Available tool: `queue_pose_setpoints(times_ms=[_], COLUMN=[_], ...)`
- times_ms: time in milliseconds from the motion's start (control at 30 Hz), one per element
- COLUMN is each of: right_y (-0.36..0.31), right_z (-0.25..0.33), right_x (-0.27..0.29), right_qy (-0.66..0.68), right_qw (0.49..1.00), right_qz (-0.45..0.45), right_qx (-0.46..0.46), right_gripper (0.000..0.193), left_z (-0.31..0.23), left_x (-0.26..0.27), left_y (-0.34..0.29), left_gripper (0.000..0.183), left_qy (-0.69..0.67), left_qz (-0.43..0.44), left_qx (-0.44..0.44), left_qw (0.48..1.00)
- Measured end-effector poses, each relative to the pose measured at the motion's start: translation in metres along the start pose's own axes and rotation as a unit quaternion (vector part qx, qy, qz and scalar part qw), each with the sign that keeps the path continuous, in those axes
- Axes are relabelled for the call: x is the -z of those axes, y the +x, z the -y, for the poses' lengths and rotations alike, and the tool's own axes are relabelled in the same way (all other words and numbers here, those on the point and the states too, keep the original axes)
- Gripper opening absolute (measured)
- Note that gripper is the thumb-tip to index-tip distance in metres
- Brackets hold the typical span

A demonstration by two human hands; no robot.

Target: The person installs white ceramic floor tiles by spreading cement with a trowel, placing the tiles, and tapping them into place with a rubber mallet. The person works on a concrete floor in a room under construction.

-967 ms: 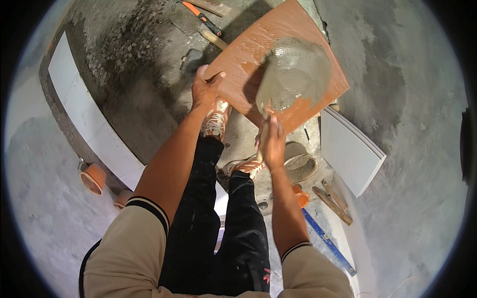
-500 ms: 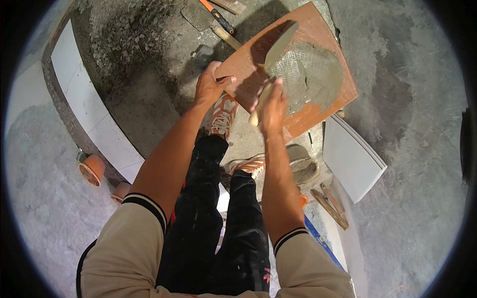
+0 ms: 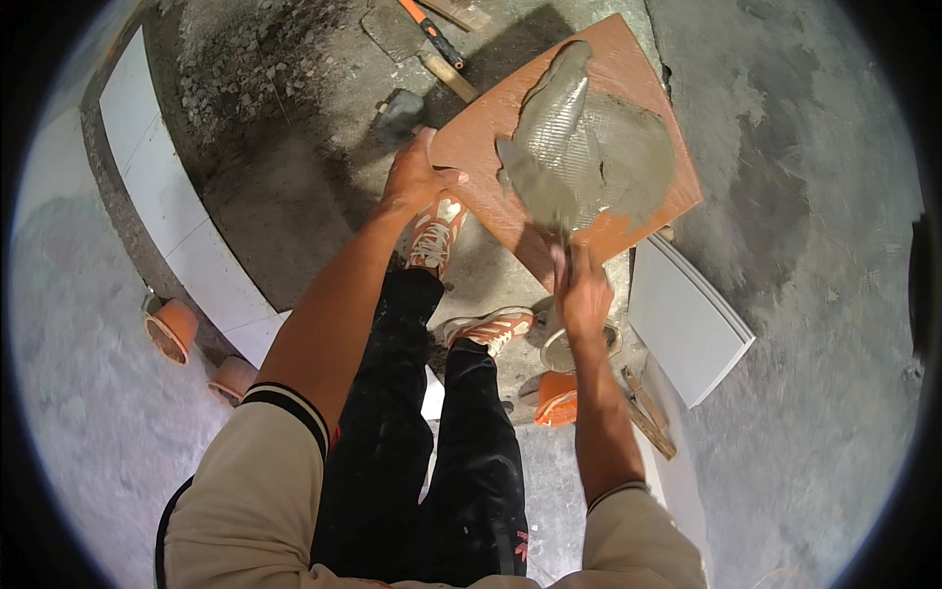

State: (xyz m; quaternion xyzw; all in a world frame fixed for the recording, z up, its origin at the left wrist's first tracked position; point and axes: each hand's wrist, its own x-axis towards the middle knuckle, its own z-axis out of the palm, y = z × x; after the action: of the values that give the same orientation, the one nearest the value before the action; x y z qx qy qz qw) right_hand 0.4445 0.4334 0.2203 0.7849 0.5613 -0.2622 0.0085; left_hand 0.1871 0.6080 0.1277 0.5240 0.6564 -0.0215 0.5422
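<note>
My left hand grips the left corner of a reddish-brown square tile, its thumb on the upper face and the other fingers out of sight beneath. A grey patch of wet mortar covers much of the tile's right half, with a ridged strip running toward the far corner. In my right hand, near the tile's front edge, is a trowel. Its mortar-smeared blade lies over the mortar, close to the tile's middle; my fingers wrap the handle and mostly hide it.
Stacked white tiles lean at the right. Beyond the tile lie a mallet, an orange-and-black handled tool and rubble. White tiles line the left edge. Orange buckets and wood strips are nearby.
My right hand has moved nearer and rightward, drawing the trowel blade back over the tile. A thick ridged strip of mortar now covers formerly bare tile. My left hand keeps its hold.
</note>
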Motion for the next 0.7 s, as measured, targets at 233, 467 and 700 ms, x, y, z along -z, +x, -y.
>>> queue_pose_setpoints(times_ms=[233,467,700], right_y=[0.128,0.149,0.121], right_z=[0.048,0.041,0.005], right_x=[0.036,0.052,0.038], right_qy=[0.000,0.049,0.073], right_qw=[0.988,0.979,0.970], right_qz=[-0.108,-0.079,-0.067], right_qx=[-0.109,-0.182,-0.223], right_gripper=[0.037,0.037,0.045], left_z=[0.016,0.018,0.051], left_x=[-0.009,-0.015,-0.022], left_y=[0.006,0.008,0.023], left_gripper=[0.097,0.084,0.086], left_qy=[-0.007,0.011,-0.031], left_qz=[-0.028,-0.045,-0.054], left_qx=[-0.009,-0.035,-0.058], left_qw=[1.000,0.998,0.996])
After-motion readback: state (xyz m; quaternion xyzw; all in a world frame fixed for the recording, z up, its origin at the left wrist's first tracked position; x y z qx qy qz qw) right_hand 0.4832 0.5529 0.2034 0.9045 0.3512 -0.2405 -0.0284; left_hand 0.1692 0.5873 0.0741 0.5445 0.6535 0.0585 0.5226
